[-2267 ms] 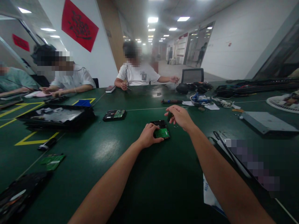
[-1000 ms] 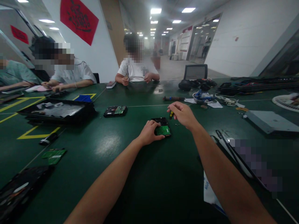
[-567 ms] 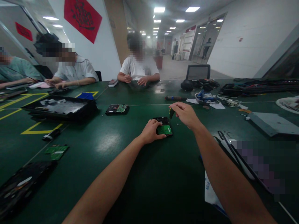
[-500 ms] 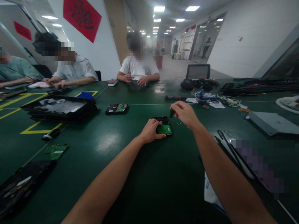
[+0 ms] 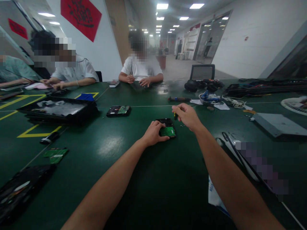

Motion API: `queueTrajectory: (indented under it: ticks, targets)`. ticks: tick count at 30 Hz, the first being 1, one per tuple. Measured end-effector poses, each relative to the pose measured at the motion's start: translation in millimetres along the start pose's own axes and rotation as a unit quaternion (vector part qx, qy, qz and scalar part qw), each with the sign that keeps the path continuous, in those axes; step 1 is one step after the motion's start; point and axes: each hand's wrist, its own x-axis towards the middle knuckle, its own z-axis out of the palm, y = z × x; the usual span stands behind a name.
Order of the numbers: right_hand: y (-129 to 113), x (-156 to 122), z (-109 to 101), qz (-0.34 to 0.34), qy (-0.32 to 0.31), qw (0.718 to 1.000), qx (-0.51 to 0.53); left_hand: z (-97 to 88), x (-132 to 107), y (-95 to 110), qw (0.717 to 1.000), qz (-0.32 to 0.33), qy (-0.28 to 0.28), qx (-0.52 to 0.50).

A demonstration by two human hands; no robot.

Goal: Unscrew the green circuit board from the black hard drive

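Note:
A hard drive (image 5: 168, 131) with a green circuit board lies on the dark green table in front of me. My left hand (image 5: 153, 133) grips it from the left side, thumb along the near edge and fingers over the far part. Just beyond its right edge, my right hand (image 5: 188, 116) pinches a short screwdriver (image 5: 175, 116) with a dark and yellow handle. Its tip is too small to make out. Several tiny screws (image 5: 182, 126) lie beside the drive, below the right hand.
Another hard drive (image 5: 118, 111) sits to the left, near a black tray (image 5: 93, 110). Loose green boards (image 5: 57, 155) and a black device (image 5: 24, 185) lie at near left. A grey metal box (image 5: 279, 125) and cables (image 5: 236, 102) are at right. People sit across the table.
The right hand's fingers have shifted on the screwdriver, and yellow on its handle now shows. The left hand keeps its hold on the hard drive. My view has moved slightly.

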Motion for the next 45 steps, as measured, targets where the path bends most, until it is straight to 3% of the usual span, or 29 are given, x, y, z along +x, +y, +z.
queueTrajectory:
  ticks: [10,16,24,40,45]
  targets:
    - [-3,2,-2,0.021,-0.029,0.999,0.039,-0.5,-1,1,1.0,-0.005,-0.002,-0.006]
    - [-1,3,-6,0.002,-0.003,1.0,-0.002,-1.4,-1,1,1.0,-0.004,-0.004,-0.002]
    - [-1,2,-4,-0.004,0.0,1.0,0.02,0.5,-1,0,1.0,-0.003,0.001,0.009]
    - [4,1,-5,-0.003,-0.039,0.999,-0.009,0.8,-1,1,1.0,-0.007,-0.01,0.0]
    - [5,1,-6,-0.062,-0.008,0.992,-0.105,2.2,0,-2,1.0,-0.003,-0.008,0.002]
